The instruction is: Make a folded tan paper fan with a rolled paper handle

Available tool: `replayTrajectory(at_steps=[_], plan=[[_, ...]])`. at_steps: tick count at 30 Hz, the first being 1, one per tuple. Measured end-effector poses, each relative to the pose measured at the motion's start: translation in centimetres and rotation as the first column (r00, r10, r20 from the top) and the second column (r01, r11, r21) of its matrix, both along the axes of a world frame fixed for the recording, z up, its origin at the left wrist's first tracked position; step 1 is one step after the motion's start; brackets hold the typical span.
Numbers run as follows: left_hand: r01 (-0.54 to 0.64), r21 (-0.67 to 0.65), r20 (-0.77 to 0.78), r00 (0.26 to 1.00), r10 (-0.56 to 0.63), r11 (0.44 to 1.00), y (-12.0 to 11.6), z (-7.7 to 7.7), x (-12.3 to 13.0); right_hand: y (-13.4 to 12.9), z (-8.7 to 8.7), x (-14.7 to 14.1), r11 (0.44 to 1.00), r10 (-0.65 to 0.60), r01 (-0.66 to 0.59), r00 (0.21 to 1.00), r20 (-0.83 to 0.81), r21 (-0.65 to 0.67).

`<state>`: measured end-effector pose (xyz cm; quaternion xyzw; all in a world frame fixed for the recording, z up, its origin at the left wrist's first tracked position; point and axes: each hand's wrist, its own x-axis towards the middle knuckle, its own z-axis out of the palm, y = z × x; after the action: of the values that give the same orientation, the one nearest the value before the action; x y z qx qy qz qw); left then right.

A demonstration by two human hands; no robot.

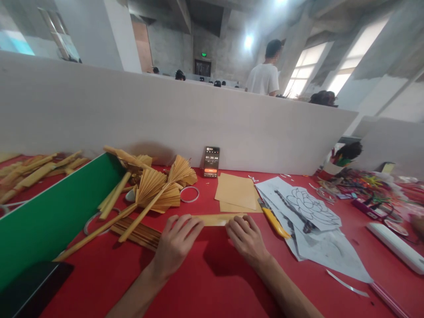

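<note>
A narrow strip of tan paper [214, 220] stretches between my two hands above the red table [212, 282]. My left hand [177, 238] is closed on its left end, and my right hand [245, 238] is closed on its right end. Just beyond the strip lie tan paper sheets [236, 192]. Pleated paper fans with rolled stems [149, 187] are piled to the left, and folded tan strips [137, 232] lie beside my left hand. To the right of my right hand is a yellow cutter [275, 223].
A phone [211, 162] showing a timer leans against the white partition [165, 115]. White sheets with a flower drawing [313, 210] lie right, near a white bar [395, 247]. A green divider [62, 207] and black object [36, 287] are left. A person [263, 79] stands beyond.
</note>
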<state>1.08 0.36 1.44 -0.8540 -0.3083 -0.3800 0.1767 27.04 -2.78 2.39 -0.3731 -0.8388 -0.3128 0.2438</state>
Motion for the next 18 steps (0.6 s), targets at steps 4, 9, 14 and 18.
replayTrajectory(at_steps=[4, 9, 14, 18], plan=[[-0.022, -0.004, -0.147, 0.989, 0.021, 1.0, -0.3, -0.3, 0.4, -0.2, -0.9, 0.2, 0.996, -0.008, 0.011, 0.999, 0.039, -0.084], [-0.057, -0.154, -0.346, 0.938, 0.0, 0.986, -0.7, -1.0, 1.0, -0.9, -1.6, 0.3, 0.961, 0.007, 0.011, 0.998, 0.063, -0.276], [-0.069, -0.388, -0.322, 0.944, -0.066, 0.919, -0.4, -1.5, 0.9, -1.3, -2.1, 0.9, 0.867, -0.113, 0.041, 0.987, -0.116, -0.497], [-0.009, -0.599, -0.094, 0.994, -0.059, 0.801, 0.2, -1.9, 0.8, -0.9, -2.4, 1.3, 0.786, -0.231, 0.011, 0.932, -0.278, -0.618]])
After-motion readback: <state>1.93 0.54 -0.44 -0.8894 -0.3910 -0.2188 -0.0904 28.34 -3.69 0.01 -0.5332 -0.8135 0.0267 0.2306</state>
